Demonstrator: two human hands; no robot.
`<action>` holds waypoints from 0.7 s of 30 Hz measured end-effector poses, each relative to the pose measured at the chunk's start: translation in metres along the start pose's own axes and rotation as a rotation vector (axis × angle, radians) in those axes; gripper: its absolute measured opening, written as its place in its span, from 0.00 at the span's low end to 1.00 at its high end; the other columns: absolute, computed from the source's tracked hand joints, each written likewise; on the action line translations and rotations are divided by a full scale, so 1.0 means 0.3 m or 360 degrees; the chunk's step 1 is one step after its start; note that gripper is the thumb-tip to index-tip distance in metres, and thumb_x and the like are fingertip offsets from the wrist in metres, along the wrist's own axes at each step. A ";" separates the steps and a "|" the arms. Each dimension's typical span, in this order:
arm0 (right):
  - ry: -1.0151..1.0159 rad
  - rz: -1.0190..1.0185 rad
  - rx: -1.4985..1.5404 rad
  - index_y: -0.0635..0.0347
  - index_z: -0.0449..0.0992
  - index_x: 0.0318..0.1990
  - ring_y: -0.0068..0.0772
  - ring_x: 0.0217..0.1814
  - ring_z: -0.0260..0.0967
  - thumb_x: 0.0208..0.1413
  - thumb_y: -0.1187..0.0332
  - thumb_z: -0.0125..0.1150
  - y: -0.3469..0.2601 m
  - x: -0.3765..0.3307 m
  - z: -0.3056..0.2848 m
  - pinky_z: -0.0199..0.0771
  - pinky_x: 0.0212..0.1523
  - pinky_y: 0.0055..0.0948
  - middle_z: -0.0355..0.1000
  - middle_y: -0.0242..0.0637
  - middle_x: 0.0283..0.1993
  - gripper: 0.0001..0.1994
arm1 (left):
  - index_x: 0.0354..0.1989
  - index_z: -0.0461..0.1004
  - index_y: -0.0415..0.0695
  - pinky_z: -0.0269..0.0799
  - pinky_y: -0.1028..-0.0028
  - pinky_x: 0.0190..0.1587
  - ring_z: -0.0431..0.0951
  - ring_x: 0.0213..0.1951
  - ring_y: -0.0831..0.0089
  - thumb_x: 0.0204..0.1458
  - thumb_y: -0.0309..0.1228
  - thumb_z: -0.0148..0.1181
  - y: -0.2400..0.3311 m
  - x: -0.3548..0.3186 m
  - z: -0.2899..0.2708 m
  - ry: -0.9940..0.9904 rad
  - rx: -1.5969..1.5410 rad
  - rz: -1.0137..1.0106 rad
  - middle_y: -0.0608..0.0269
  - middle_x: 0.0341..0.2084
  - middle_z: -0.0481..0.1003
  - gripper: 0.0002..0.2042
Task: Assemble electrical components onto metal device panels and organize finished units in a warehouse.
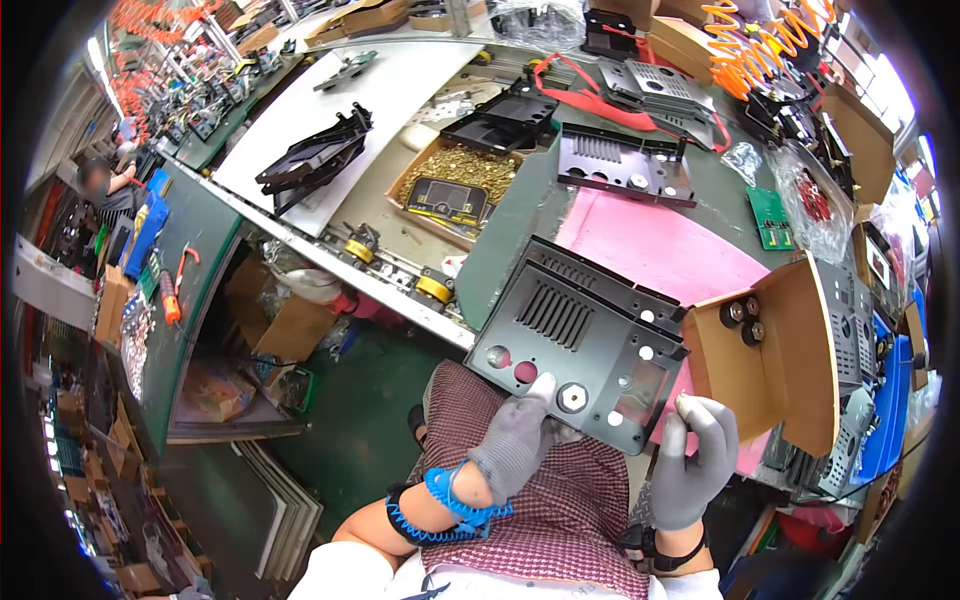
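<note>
A seated worker in grey knit gloves is holding a dark grey metal panel (580,340) over the lap, at the near edge of a green workbench (510,225). The left hand (515,440) is gripping the panel's near edge from below, fingers closed on it, thumb lying up across the face just beside a silver hex fitting (572,397) seated in one of the round holes. The right hand (695,455) is closing on the panel's lower right corner, its fingertips curling over the edge next to a rectangular cut-out. The panel is tilting away from the worker, its far edge resting over a pink foam sheet (655,245) spread on the bench. Immediately right of the right hand, an open cardboard box (785,360) is showing a few round black parts inside. A second, similar panel (625,165) is lying farther back on the bench, beyond the pink sheet. A blue coiled cord (455,505) is wrapping the left wrist.
</note>
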State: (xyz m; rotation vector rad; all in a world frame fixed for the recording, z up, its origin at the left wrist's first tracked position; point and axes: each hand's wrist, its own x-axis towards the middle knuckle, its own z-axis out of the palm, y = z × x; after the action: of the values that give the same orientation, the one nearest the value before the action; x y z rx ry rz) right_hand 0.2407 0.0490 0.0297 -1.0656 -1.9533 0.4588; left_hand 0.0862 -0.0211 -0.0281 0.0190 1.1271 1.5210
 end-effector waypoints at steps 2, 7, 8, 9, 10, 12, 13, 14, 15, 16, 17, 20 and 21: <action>0.0004 -0.0033 -0.0003 0.62 0.75 0.36 0.38 0.35 0.68 0.42 0.81 0.62 0.016 -0.009 0.004 0.68 0.36 0.31 0.71 0.39 0.34 0.11 | 0.42 0.68 0.37 0.75 0.74 0.35 0.73 0.30 0.74 0.61 0.37 0.46 0.015 -0.007 0.003 -0.0057 0.0027 0.0019 0.59 0.34 0.73 0.14; -0.0045 -0.0005 0.0038 0.60 0.75 0.37 0.37 0.36 0.68 0.42 0.79 0.64 0.031 -0.021 0.018 0.67 0.37 0.30 0.72 0.38 0.35 0.11 | 0.42 0.68 0.36 0.74 0.74 0.39 0.73 0.32 0.74 0.62 0.39 0.43 0.039 -0.010 -0.003 -0.0243 0.0222 0.0006 0.61 0.33 0.73 0.16; -0.0018 -0.0026 0.0033 0.60 0.75 0.37 0.37 0.36 0.68 0.42 0.79 0.64 0.034 -0.019 0.019 0.67 0.37 0.30 0.72 0.38 0.35 0.11 | 0.41 0.69 0.36 0.74 0.73 0.39 0.73 0.32 0.74 0.63 0.39 0.42 0.038 -0.007 -0.005 -0.0259 0.0279 0.0018 0.60 0.33 0.73 0.16; -0.0032 -0.0048 0.0019 0.60 0.75 0.37 0.37 0.36 0.68 0.42 0.79 0.64 0.035 -0.017 0.019 0.66 0.37 0.30 0.72 0.38 0.34 0.11 | 0.41 0.68 0.36 0.74 0.72 0.40 0.73 0.32 0.73 0.63 0.39 0.40 0.036 -0.002 -0.006 -0.0252 -0.0177 -0.0174 0.59 0.33 0.72 0.16; -0.0070 -0.0043 -0.0008 0.60 0.75 0.37 0.37 0.35 0.68 0.43 0.78 0.64 0.037 -0.013 0.019 0.66 0.37 0.31 0.71 0.38 0.34 0.12 | 0.41 0.68 0.36 0.74 0.72 0.40 0.73 0.32 0.73 0.63 0.39 0.40 0.034 0.001 -0.009 -0.0253 -0.0146 -0.0199 0.59 0.33 0.72 0.16; -0.0012 -0.0101 -0.0003 0.59 0.75 0.37 0.37 0.35 0.67 0.43 0.78 0.64 0.043 -0.005 0.019 0.65 0.36 0.31 0.71 0.38 0.34 0.11 | 0.41 0.68 0.35 0.75 0.72 0.41 0.73 0.32 0.73 0.63 0.38 0.40 0.031 0.008 -0.015 -0.0182 -0.0168 -0.0285 0.58 0.32 0.72 0.16; -0.0021 -0.0105 -0.0012 0.59 0.75 0.37 0.37 0.35 0.67 0.43 0.78 0.64 0.045 -0.004 0.019 0.65 0.36 0.31 0.71 0.37 0.34 0.11 | 0.40 0.68 0.34 0.76 0.71 0.40 0.73 0.31 0.72 0.63 0.37 0.40 0.031 0.010 -0.020 -0.0214 -0.0139 -0.0262 0.57 0.32 0.72 0.16; -0.0046 -0.0115 -0.0010 0.59 0.75 0.37 0.37 0.34 0.67 0.43 0.78 0.64 0.048 -0.003 0.021 0.64 0.35 0.31 0.71 0.37 0.34 0.11 | 0.40 0.68 0.34 0.76 0.71 0.40 0.73 0.31 0.72 0.63 0.37 0.40 0.030 0.009 -0.024 -0.0213 -0.0139 -0.0229 0.57 0.32 0.72 0.16; -0.0044 -0.0105 0.0015 0.60 0.75 0.36 0.38 0.35 0.67 0.44 0.78 0.63 0.053 -0.003 0.023 0.66 0.36 0.31 0.71 0.38 0.34 0.10 | 0.44 0.66 0.35 0.74 0.68 0.42 0.74 0.35 0.70 0.63 0.36 0.39 0.030 0.012 -0.026 -0.0222 -0.0060 -0.0238 0.56 0.36 0.72 0.15; -0.0045 -0.0135 0.0038 0.60 0.75 0.36 0.38 0.35 0.67 0.44 0.78 0.63 0.059 -0.004 0.029 0.66 0.36 0.31 0.71 0.38 0.34 0.10 | 0.48 0.64 0.36 0.73 0.65 0.43 0.74 0.38 0.67 0.64 0.35 0.38 0.031 0.014 -0.028 -0.0199 0.0033 -0.0237 0.55 0.40 0.72 0.15; -0.0024 -0.0104 0.0073 0.61 0.75 0.36 0.38 0.36 0.68 0.44 0.79 0.62 0.068 -0.005 0.036 0.66 0.37 0.32 0.72 0.39 0.35 0.10 | 0.45 0.65 0.38 0.73 0.66 0.40 0.73 0.33 0.70 0.63 0.35 0.41 0.030 0.014 -0.029 -0.0167 -0.0127 -0.0317 0.57 0.36 0.73 0.13; -0.0025 -0.0125 0.0155 0.65 0.72 0.40 0.40 0.38 0.69 0.49 0.77 0.56 0.101 -0.011 0.065 0.69 0.40 0.33 0.71 0.44 0.39 0.10 | 0.43 0.66 0.38 0.73 0.67 0.40 0.71 0.29 0.71 0.63 0.36 0.42 0.034 0.017 -0.023 -0.0154 -0.0148 -0.0339 0.58 0.34 0.72 0.13; 0.0078 -0.0103 0.0202 0.66 0.71 0.42 0.40 0.38 0.69 0.51 0.76 0.54 0.111 -0.014 0.073 0.69 0.41 0.33 0.70 0.46 0.42 0.10 | 0.45 0.66 0.37 0.73 0.66 0.40 0.72 0.30 0.70 0.63 0.36 0.42 0.042 0.015 -0.022 -0.0136 -0.0075 -0.0373 0.56 0.35 0.73 0.14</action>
State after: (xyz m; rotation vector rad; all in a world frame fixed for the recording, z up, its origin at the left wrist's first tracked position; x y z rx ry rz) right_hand 0.2410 0.0662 -0.0066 -0.9227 -1.8836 0.5091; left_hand 0.0713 -0.0198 -0.0261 -0.0772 0.9887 1.3247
